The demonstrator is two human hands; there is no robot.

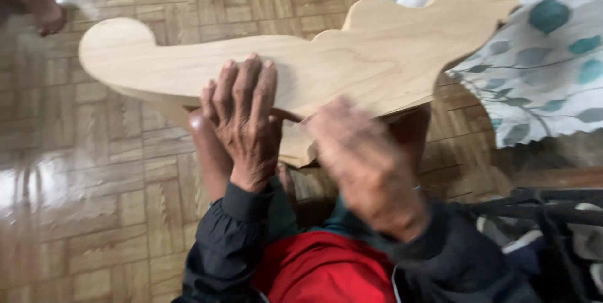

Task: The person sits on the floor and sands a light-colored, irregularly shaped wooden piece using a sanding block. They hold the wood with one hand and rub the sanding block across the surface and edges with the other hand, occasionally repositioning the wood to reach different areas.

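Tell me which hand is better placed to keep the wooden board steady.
Left. The left hand lies flat, fingers spread, on the wooden board and looks sharp. The right hand sits at the board's near edge, blurred by motion, so probably less settled.

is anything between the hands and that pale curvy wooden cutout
Nothing visible. The left hand lies flat on the pale, curvy-edged wooden cutout, fingers spread on its face. The right hand is blurred at the board's lower edge; whether it touches is unclear.
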